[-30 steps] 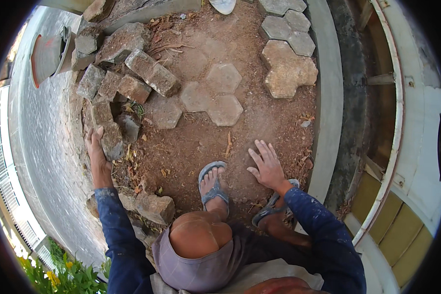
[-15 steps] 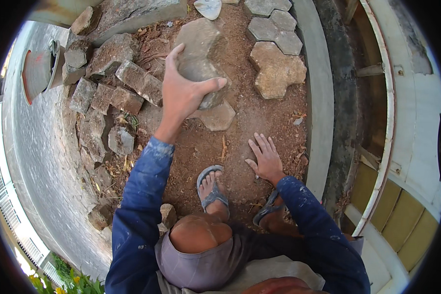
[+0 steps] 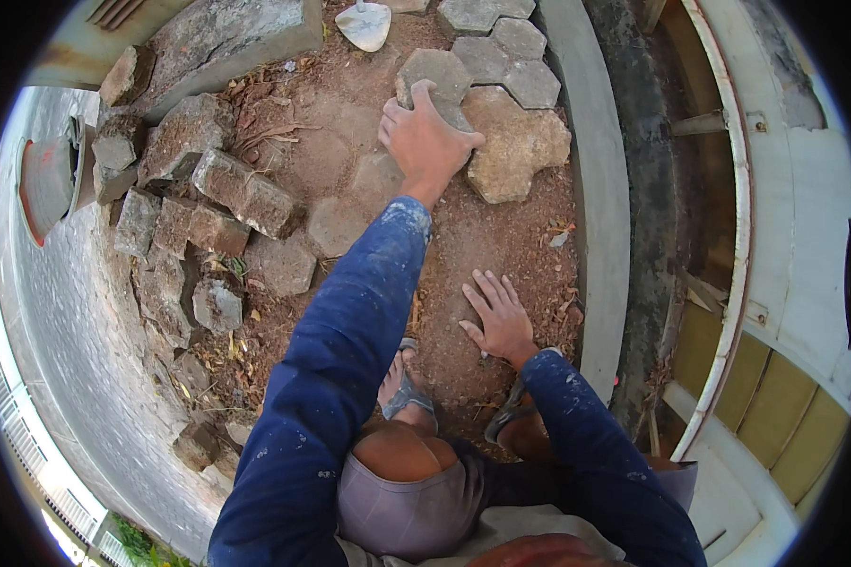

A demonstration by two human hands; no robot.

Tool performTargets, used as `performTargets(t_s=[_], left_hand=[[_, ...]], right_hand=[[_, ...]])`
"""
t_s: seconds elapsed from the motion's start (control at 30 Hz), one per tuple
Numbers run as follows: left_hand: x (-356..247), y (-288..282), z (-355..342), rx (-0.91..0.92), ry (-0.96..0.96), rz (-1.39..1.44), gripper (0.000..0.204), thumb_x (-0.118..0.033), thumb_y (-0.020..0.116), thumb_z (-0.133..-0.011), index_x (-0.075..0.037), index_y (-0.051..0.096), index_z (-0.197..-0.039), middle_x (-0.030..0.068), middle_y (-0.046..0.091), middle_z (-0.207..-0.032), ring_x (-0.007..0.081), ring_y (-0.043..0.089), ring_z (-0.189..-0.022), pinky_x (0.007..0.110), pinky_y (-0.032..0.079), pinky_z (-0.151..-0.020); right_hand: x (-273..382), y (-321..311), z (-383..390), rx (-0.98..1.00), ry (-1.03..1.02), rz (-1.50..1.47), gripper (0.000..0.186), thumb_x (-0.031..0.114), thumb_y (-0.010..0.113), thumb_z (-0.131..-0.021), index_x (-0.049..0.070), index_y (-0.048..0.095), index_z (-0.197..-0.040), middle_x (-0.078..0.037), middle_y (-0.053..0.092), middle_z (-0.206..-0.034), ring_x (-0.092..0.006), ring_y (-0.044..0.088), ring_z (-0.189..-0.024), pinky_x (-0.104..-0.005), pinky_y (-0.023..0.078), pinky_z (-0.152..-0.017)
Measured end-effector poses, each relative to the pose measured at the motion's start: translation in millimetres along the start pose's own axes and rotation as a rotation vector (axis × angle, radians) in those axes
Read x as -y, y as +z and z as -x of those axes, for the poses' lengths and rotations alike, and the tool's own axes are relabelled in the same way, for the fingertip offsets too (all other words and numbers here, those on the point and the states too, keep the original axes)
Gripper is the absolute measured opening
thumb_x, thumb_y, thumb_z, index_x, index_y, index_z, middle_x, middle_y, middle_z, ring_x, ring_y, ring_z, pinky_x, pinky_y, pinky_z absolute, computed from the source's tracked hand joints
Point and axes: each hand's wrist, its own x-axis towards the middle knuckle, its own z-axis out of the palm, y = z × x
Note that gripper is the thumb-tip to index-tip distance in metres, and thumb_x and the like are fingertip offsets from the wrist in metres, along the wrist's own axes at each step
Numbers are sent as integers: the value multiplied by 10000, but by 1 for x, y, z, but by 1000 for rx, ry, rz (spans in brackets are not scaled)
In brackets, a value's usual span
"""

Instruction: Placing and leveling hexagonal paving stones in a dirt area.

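Observation:
My left hand (image 3: 427, 142) is closed round a grey three-lobed paving stone (image 3: 435, 74). The hand covers much of the stone's near part. Close against its right side lies a tan, soil-stained paver (image 3: 511, 142). Whether the two edges touch, I cannot tell. Farther off, grey pavers (image 3: 506, 61) lie fitted together on the dirt. My right hand (image 3: 501, 319) rests palm down on the soil nearer to me, fingers spread, holding nothing.
A concrete kerb (image 3: 600, 236) borders the dirt on the right. Loose broken pavers (image 3: 246, 194) are heaped on the left. A trowel blade (image 3: 364, 26) lies at the far edge. A bucket (image 3: 47, 184) stands beyond the heap. My sandalled foot (image 3: 407, 392) is below.
My left hand has carried the grey paving stone to the right, from over the middle dirt to beside the tan paver. My right hand stays on the ground.

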Motion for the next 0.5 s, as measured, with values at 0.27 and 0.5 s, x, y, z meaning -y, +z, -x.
performTargets(t_s=[0.27, 0.5], left_hand=[[17, -3, -10, 27, -17, 204, 1136, -425, 965, -550, -63, 380, -1455, 325, 483, -1339, 459, 479, -1283, 565, 386, -1090], [64, -43, 42, 39, 134, 161, 1036, -448, 851, -772, 2, 313, -1534, 274, 434, -1506, 412, 378, -1443, 502, 313, -1187]], right_hand=[[1, 1, -2, -29, -30, 5, 661, 494, 582, -959, 127, 465, -1496, -153, 378, -1592, -352, 354, -1467, -518, 239, -1231], [6, 7, -15, -189, 13, -73, 718, 508, 598, -952, 74, 424, -1497, -196, 403, -1540, -383, 368, -1427, -560, 228, -1211]])
